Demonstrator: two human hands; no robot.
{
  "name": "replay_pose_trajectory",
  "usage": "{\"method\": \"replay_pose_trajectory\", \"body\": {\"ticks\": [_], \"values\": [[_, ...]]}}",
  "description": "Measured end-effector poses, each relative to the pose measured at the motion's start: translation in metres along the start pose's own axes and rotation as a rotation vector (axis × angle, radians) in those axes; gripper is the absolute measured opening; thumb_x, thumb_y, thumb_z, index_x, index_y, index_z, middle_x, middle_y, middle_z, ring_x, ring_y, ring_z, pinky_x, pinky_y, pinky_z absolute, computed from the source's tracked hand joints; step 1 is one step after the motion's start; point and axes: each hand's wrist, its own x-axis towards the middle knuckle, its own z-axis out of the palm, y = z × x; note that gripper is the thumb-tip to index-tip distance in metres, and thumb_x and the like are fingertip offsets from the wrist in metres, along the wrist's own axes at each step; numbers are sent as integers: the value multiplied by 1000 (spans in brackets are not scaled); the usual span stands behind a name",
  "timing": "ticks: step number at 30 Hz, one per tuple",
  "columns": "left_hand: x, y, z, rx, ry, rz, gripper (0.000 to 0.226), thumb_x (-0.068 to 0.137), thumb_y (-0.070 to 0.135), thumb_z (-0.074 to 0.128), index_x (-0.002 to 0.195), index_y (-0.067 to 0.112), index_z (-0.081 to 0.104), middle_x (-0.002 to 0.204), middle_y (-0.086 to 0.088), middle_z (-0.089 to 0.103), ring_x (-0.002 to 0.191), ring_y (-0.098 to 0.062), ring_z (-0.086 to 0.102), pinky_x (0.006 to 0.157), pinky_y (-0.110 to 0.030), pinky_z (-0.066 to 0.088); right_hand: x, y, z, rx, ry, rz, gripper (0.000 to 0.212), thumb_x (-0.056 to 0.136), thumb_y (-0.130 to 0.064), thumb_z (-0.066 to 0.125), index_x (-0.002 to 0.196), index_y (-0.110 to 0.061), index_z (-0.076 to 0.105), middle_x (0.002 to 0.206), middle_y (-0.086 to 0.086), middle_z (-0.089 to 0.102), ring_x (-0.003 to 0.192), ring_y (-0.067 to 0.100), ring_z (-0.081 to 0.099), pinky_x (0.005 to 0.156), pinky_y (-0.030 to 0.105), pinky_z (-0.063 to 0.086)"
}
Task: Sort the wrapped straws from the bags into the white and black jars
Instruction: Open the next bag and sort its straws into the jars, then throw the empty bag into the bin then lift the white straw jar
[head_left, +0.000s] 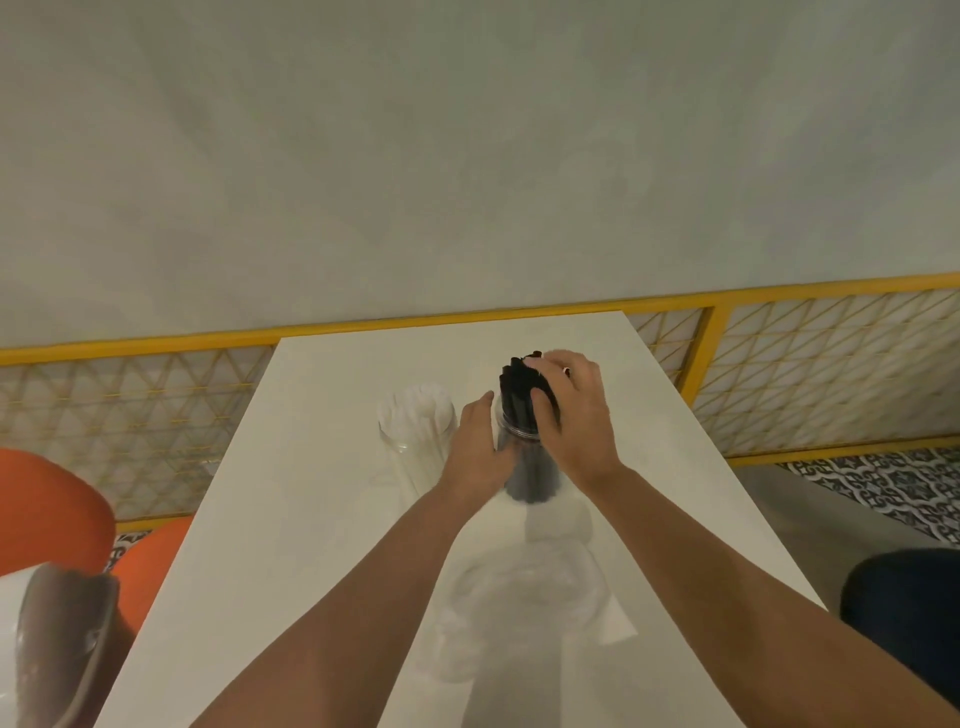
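Action at black jar (530, 480) | left hand (478, 447) is holding it | right hand (574, 415) is gripping its black straws (519, 389) | white jar (415, 426) is sitting just left

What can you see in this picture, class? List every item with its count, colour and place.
table: one, white, centre
jar of white straws: one, clear with white contents, far middle of the table
jar of black straws: one, clear with black contents, just right of the white one
plastic bags: count unclear, transparent, near end of the table
railing: one, yellow lattice, behind the table
chair: one, orange, left of the table
floor tiles: black-and-white pattern, right
left hand: holds the side of the jar of black straws
right hand: grips the black straws at their tops
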Motion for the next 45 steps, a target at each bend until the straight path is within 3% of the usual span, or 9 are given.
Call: {"method": "replay_pose_trajectory", "body": {"ticks": [9, 14, 18, 25, 29, 33, 37, 42, 45], "values": [[-31, -50, 12, 110, 21, 69, 28, 87, -1, 52, 113, 7, 57, 106, -1, 49, 85, -8, 50, 74, -4, 39, -49, 2, 17, 146, -645, 59, 22, 84, -9, 59, 105, -8, 64, 103, 5, 56, 93, 18, 58, 79, 18, 43], [-57, -92, 23, 280, -179, -125, 44, 92, 13, 53, 134, 7, 43, 132, -8, 42, 115, -21, 50, 96, -20, 39, -84, 19, 15, -110, -1234, 231, 82, 72, -43, 75, 141, -29, 33, 143, 1, 31, 134, 23, 28, 112, 38, 27], [-75, -107, 23, 356, -257, -227, 47, 94, 21, 50, 138, 11, 37, 137, -7, 38, 123, -24, 44, 103, -28, 36, -110, 20, 17, -320, -1419, 146, 110, 64, -47, 79, 147, -36, 8, 152, 2, 16, 140, 27, 16, 114, 46, 19], [-89, -109, 20, 341, -351, -286, 54, 96, 38, 47, 142, 15, 34, 140, -9, 37, 128, -25, 43, 107, -30, 33, -113, 16, 30, -201, -1177, 303, 43, 91, -9, 48, 133, -19, 47, 131, 9, 50, 119, 26, 50, 101, 34, 42], [-94, -95, 16, 251, -383, -330, 55, 97, 47, 38, 144, 18, 34, 143, -7, 42, 131, -23, 42, 109, -32, 33, -97, 2, 34, 238, -813, 777, 33, 87, 6, 40, 105, -11, 62, 100, 9, 56, 84, 26, 56, 60, 25, 48], [-100, -71, 2, -254, -281, -510, 58, 95, 59, 21, 133, 24, 46, 119, -2, 58, 98, -23, 60, 79, -33, 51, -80, -31, 39, 628, -578, 1100, 21, 91, 0, 42, 94, -14, 58, 95, 8, 56, 73, 14, 53, 61, 22, 43], [-100, -75, -21, -710, -169, -531, 68, 92, 66, 16, 123, 25, 59, 116, -5, 68, 107, -25, 63, 79, -34, 55, -87, -74, 50, 711, -726, 893, 22, 96, -20, 41, 115, -15, 51, 114, 4, 54, 103, 17, 52, 94, 31, 41], [-104, -110, -63, -1083, 116, -513, 59, 99, 50, 22, 119, 8, 58, 110, -10, 67, 102, -18, 66, 82, -30, 54, -95, -131, 86, 442, -972, 330, 38, 86, -31, 45, 119, -15, 58, 120, 0, 56, 115, 19, 51, 100, 36, 43], [-113, -131, -100, -1103, 222, -432, 25, 96, 33, 45, 112, 18, 56, 102, -8, 64, 85, -17, 67, 71, -27, 53, -93, -156, 111, 471, -982, 174, 36, 87, -9, 49, 121, -8, 60, 121, -2, 46, 110, 11, 48, 92, 11, 39]]}}
